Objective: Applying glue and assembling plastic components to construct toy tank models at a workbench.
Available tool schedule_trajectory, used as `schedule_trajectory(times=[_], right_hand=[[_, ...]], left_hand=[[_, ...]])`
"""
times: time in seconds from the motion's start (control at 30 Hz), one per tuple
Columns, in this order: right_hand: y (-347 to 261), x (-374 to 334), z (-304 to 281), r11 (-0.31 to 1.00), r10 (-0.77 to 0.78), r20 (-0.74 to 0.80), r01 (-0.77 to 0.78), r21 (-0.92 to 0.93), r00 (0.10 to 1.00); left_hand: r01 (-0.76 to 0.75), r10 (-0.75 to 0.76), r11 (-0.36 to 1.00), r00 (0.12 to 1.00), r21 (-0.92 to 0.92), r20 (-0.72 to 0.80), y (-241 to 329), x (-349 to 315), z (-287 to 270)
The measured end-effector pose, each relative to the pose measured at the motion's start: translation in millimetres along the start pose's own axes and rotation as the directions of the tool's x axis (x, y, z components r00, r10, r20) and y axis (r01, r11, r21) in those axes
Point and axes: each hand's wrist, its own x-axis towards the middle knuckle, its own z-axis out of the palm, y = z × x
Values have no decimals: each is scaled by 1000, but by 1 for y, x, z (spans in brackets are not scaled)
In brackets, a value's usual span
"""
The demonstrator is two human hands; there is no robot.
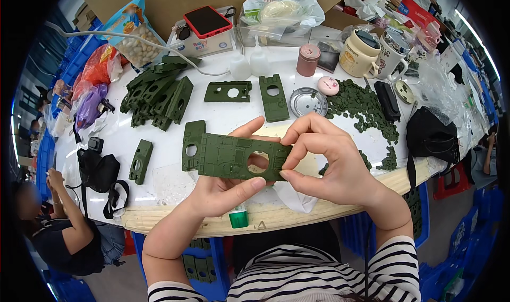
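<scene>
A dark green molded plastic vehicle hull panel with one large round hole is held up over the table edge. My left hand grips it from below, its thumb along the near edge and its fingers behind. At the panel's right end, my right hand pinches with thumb and forefinger; any small piece between those fingertips is hidden. Behind the held panel's left end shows another green panel. Similar panels lie beyond it: one sideways, one upright, and a narrow one at left.
A pile of green panels lies back left. Many small green parts spread at right near a round metal tin. White squeeze bottles, mugs and a red-cased phone stand behind. A green-capped bottle sits at the front edge.
</scene>
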Motion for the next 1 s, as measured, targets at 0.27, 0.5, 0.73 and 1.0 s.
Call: schedule_trajectory(times=[0.27, 0.5, 0.73, 1.0], right_hand=[[-1, -1, -2, 1000, -4, 8, 4, -4, 1000], [0, -2, 0, 996, -70, -24, 71, 47, 997], [-2, 2, -2, 916, -310, 33, 307, -258, 950], [-1, 3, -6, 902, -360, 59, 363, -234, 931]], left_hand=[[3, -4, 998, 1000, 61, 17, 2, 0, -1], [64, -65, 995, 998, -81, -9, 7, 1, -2], [102, -108, 986, 993, -128, -44, 10, -1, -4], [32, -34, 993, 999, -114, -10, 9, 0, -4]])
